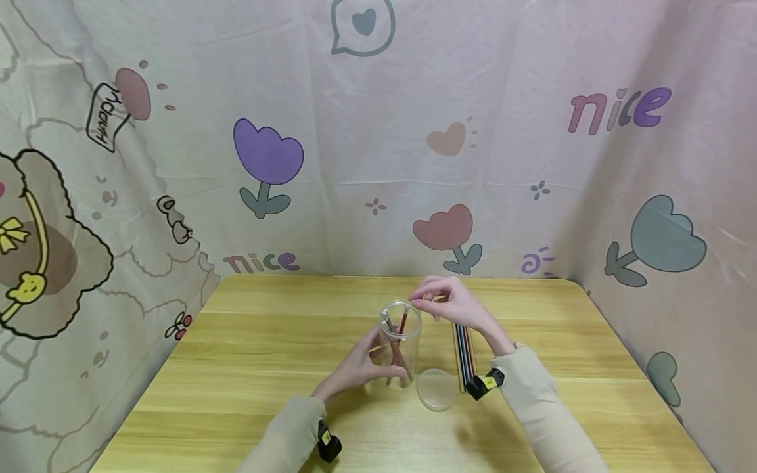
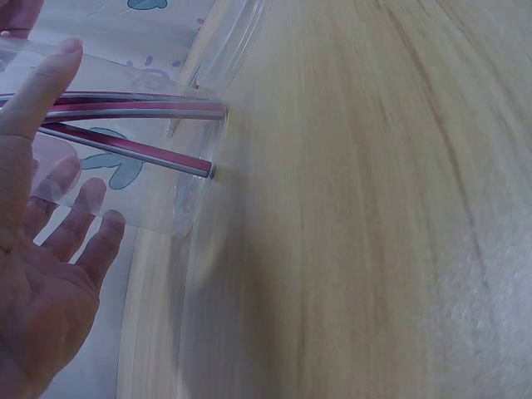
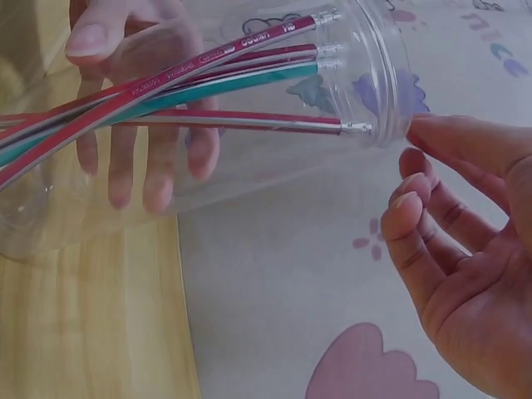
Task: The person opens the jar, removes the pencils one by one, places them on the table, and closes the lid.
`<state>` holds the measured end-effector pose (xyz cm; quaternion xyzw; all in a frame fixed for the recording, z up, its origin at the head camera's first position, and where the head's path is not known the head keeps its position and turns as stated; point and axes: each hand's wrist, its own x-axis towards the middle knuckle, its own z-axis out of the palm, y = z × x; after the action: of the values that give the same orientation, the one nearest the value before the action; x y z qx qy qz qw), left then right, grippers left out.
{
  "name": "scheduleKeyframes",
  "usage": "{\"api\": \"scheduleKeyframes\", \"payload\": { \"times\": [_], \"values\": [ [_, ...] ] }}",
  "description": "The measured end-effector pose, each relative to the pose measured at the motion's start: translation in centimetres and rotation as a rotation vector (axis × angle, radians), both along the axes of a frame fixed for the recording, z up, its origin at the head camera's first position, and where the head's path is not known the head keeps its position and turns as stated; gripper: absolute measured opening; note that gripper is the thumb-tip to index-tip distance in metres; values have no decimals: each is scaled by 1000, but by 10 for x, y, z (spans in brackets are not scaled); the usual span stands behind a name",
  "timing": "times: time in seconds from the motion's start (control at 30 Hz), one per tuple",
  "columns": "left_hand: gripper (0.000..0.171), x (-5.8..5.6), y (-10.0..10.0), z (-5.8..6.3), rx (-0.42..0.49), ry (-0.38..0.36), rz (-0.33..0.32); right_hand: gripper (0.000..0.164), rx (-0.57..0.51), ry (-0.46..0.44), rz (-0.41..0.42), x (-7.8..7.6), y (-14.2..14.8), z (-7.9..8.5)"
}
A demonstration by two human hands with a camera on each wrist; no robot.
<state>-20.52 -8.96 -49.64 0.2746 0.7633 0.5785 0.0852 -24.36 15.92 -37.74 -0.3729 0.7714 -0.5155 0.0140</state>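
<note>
My left hand (image 1: 356, 369) holds a clear plastic jar (image 1: 413, 349) upright on the table, with the thumb and fingers around its wall. Inside the jar lean several pencils (image 3: 224, 58), striped red and silver, along with a green one. In the left wrist view, their lower ends (image 2: 195, 162) rest near the jar's base. At the jar's open mouth is my right hand (image 1: 454, 306), its fingers loosely bent and no pencil visible in it. The right wrist view has a fingertip at the rim (image 3: 395, 79); whether it touches is hard to tell.
A round clear lid (image 1: 436, 390) lies flat on the wooden table (image 1: 248, 368), just right of the jar. Further right, beneath my right forearm, several pencils (image 1: 463, 355) lie side by side. A printed cloth (image 1: 367, 131) hangs behind the table.
</note>
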Motion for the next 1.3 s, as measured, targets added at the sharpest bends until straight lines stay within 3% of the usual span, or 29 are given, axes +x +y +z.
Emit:
{"api": "scheduleKeyframes", "payload": {
  "times": [0.3,0.73,1.3],
  "values": [
    [89,1,0,0,0,-5,-7,12,35,-12,18,0,-8,2],
    [87,1,0,1,-4,-11,5,8,91,41,-34,4,-17,5],
    [82,-1,-1,-2,-1,8,-1,6,242,-58,12,-3,-23,12]
  ]
}}
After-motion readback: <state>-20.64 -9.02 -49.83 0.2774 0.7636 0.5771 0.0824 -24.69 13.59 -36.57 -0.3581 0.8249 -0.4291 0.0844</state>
